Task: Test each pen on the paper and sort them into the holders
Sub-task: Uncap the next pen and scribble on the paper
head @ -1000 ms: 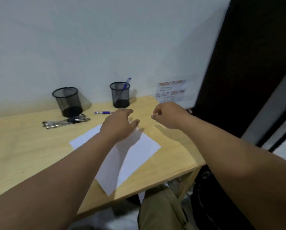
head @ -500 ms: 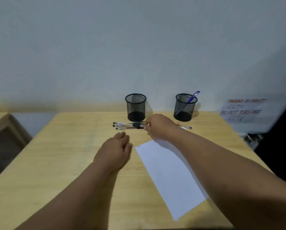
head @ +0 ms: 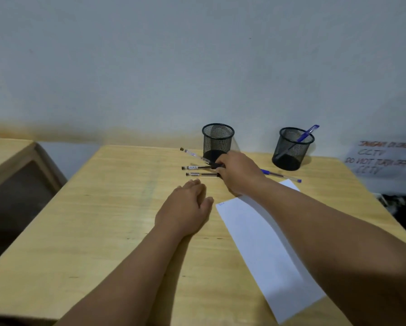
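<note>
Two black mesh holders stand at the back of the wooden table (head: 103, 220). The left holder (head: 217, 140) looks empty, while a blue pen (head: 306, 134) leans in the right holder (head: 291, 149). In front of the left holder lie two dark pens (head: 198, 171). My right hand (head: 239, 172) pinches the capped end of a third, clear pen (head: 193, 154), which angles away to the back left. Behind my right wrist, another blue pen (head: 279, 175) lies on the table. A white paper sheet (head: 263, 243) lies under my right forearm. My left hand (head: 185, 208) rests flat, holding nothing.
A handwritten paper sign (head: 383, 158) leans on the wall at the far right. A second wooden table (head: 6, 149) stands to the left, across a gap. The white wall runs right behind the holders.
The view swung left and the table now sits centred. My right hand reached the pen cluster and closed on one pen, swinging it away from the other two. My left hand settled flat.
</note>
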